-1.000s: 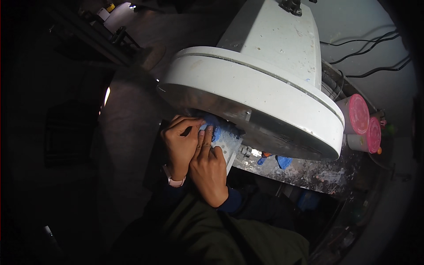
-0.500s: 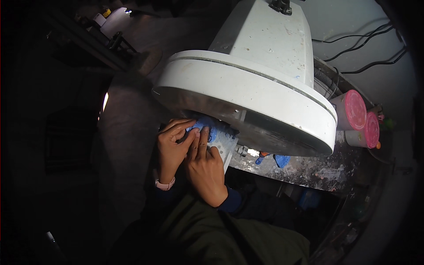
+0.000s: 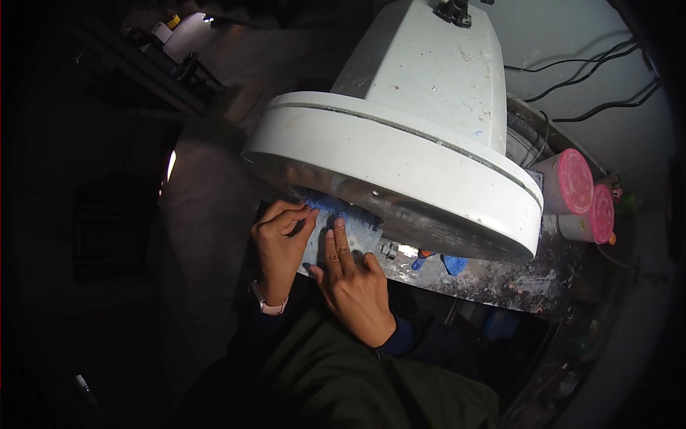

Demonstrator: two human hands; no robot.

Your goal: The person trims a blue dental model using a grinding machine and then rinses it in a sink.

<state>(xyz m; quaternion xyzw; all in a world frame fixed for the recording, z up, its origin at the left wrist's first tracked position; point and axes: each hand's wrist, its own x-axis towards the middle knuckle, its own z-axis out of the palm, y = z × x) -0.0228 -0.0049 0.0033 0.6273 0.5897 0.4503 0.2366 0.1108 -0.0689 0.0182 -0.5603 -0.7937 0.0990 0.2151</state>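
Note:
A blue plaster piece with a bumpy edge, seemingly a dental cast (image 3: 329, 206), lies on the grey metal rest (image 3: 363, 239) under the rim of a white trimming machine (image 3: 393, 154). Much of its far side is hidden by the round housing. My left hand (image 3: 279, 243) pinches the cast's left near edge between thumb and fingers. Over the rest, my right hand (image 3: 357, 289) has two fingers stretched towards the cast, the thumb and others spread. Its fingertips are at the cast's near edge; whether they touch it I cannot tell.
On the stained bench (image 3: 514, 279) to the right lie a second blue piece (image 3: 454, 265) and a small blue-and-orange object (image 3: 419, 262). Two tubs with pink lids (image 3: 575, 180) stand farther right. Black cables (image 3: 593, 68) hang along the wall.
My right hand has drawn back towards me and to the right, its fingers spreading, baring more of the metal rest. My left hand keeps its pinch, nearly in place.

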